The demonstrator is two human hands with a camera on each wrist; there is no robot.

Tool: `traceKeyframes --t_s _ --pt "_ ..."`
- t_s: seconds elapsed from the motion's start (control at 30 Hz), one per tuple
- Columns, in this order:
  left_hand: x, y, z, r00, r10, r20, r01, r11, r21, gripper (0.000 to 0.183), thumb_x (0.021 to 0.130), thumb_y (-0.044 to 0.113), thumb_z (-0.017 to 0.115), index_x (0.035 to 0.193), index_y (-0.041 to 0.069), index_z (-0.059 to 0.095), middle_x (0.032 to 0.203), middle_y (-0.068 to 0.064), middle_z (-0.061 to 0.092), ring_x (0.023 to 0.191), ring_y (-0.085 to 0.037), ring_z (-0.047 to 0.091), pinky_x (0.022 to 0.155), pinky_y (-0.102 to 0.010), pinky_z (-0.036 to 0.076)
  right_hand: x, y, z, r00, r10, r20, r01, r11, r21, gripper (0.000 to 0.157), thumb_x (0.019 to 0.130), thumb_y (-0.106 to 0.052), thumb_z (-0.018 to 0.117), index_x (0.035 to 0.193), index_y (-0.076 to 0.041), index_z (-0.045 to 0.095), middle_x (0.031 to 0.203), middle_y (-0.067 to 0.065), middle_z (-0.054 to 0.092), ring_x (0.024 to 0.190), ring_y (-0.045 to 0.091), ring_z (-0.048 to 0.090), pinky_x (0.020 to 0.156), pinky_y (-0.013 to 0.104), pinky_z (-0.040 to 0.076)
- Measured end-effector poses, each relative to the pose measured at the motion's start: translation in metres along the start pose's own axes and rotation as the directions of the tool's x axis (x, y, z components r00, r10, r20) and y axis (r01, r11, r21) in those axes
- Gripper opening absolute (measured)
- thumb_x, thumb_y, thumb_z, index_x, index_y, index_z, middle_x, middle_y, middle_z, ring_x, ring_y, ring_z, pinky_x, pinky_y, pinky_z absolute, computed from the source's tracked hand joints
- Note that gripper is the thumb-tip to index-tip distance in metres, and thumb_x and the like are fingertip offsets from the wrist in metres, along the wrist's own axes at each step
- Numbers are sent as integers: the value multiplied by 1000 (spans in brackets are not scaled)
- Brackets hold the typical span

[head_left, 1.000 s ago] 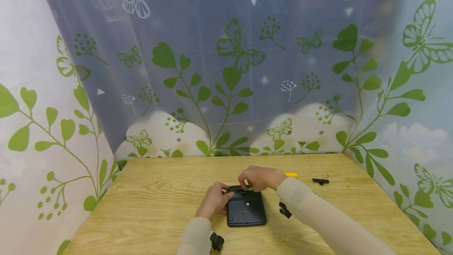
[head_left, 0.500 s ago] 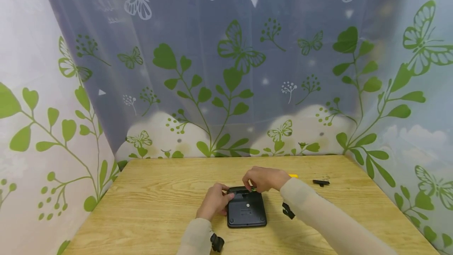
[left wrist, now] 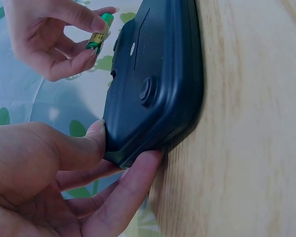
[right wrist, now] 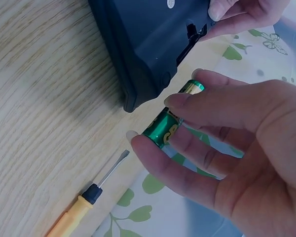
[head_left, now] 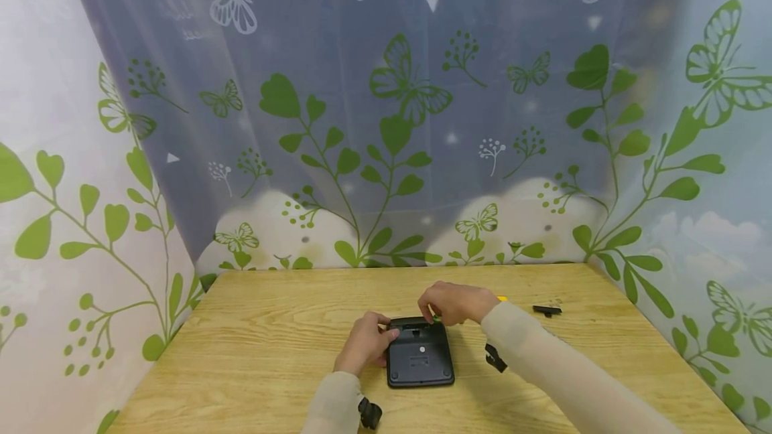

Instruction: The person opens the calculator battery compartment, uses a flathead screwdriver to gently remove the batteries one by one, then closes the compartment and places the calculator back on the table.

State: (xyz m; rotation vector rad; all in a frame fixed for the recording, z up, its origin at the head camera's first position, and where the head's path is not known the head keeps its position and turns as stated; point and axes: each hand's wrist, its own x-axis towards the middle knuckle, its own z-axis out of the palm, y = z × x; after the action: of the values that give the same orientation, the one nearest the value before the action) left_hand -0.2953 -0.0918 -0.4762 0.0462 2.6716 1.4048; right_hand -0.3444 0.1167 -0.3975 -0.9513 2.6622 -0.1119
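A black calculator-like device [head_left: 420, 366] lies back side up on the table, with an uncovered battery slot [head_left: 415, 327] along its far edge. My left hand [head_left: 362, 343] grips its far left corner, thumb on top and fingers at the edge and underneath. Just above the far right corner, my right hand [head_left: 456, 303] pinches a green and gold battery [right wrist: 163, 126] between thumb and fingers. In the right wrist view the battery is held apart from the device. The slot's inside is mostly hidden in the wrist views.
A screwdriver [right wrist: 74, 216] with a yellow handle lies on the wooden table [head_left: 271, 327] beyond the right hand. Farther right is a small black piece [head_left: 547, 310], like a cover. A patterned curtain [head_left: 338, 153] stands behind the table.
My right hand has drawn back a little to the right from the slot, carrying the battery with it, so more of the slot shows. The left hand and the device stay in place.
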Motion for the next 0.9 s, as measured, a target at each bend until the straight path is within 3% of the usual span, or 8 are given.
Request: traceKeyframes --t_s 0.4,0.63,0.9 --pt "0 1 0 1000 -3 0 3 1000 -4 42 100 15 69 137 -3 62 117 -25 67 73 -21 71 53 -33 64 -2 7 2 1000 -16 -13 16 999 -31 37 87 17 66 86 -20 71 91 1 65 71 9 47 60 26 41" --pt "1 0 1 1000 -7 -3 7 1000 1 42 100 16 70 137 -2 62 119 -25 67 74 -21 70 54 -33 64 -6 11 3 1000 -4 -9 4 1000 -18 42 86 21 63 85 -21 71 92 6 66 69 10 47 57 26 40" --pt "-1 0 0 1000 -12 -1 12 1000 -5 43 100 17 69 138 -1 61 120 -25 67 73 -21 70 54 -33 64 -8 15 5 1000 -1 -14 1 1000 -9 41 87 19 65 85 -21 71 79 -4 58 65 10 49 53 24 41"
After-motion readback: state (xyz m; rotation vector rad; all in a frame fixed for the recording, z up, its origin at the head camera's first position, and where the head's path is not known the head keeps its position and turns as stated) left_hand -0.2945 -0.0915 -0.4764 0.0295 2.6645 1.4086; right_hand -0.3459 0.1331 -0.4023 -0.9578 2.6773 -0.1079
